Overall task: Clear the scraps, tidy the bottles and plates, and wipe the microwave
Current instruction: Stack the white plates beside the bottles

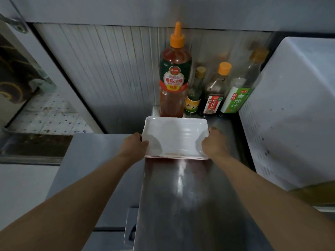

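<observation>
You're standing over the long brushed stainless steel counter (190,196), with the big white perforated plastic appliance casing (293,113) along its right side. At the far end stands the tall ketchup squeeze bottle with the orange nozzle cap (175,75), and just right of it three smaller sauce bottles (213,93) crowd the corner.

In front of them, on the steel, is your stack of white rectangular plates with rounded corners (175,136), glossy and clean on top, thin reddish edges showing at the near rim. Your left hand (135,144) grips the left edge and your right hand (213,144) grips the right edge, fingers curled round the rim.

Watch it: the stack's far edge sits right at the ketchup bottle's base. Push further and you'll likely knock that tall bottle into the others. The plates look slick, too; tilt them and the upper ones may slide.
</observation>
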